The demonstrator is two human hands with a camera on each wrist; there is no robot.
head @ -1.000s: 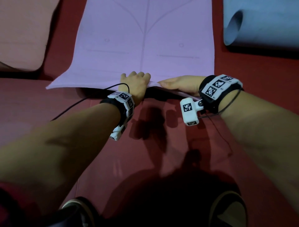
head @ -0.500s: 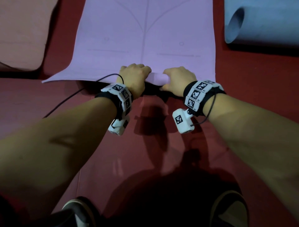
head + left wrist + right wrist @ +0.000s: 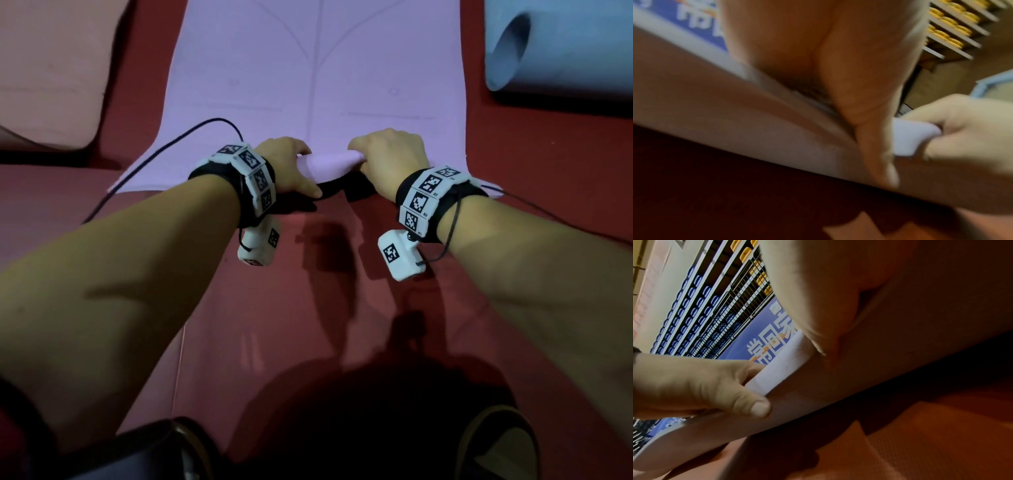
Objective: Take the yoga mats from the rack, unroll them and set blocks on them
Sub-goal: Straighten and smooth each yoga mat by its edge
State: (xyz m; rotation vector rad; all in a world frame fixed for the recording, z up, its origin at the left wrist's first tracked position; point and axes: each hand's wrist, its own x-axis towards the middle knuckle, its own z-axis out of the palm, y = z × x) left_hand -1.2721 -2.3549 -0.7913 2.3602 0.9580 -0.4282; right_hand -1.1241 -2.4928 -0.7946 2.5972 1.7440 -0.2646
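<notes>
Flat light purple yoga mat spread on the red floor, near edge curled into a small roll. Gripped at that roll by left hand and right hand, fingers wrapped round it. Rolled pale blue mat lying off right, pink mat off left.
</notes>
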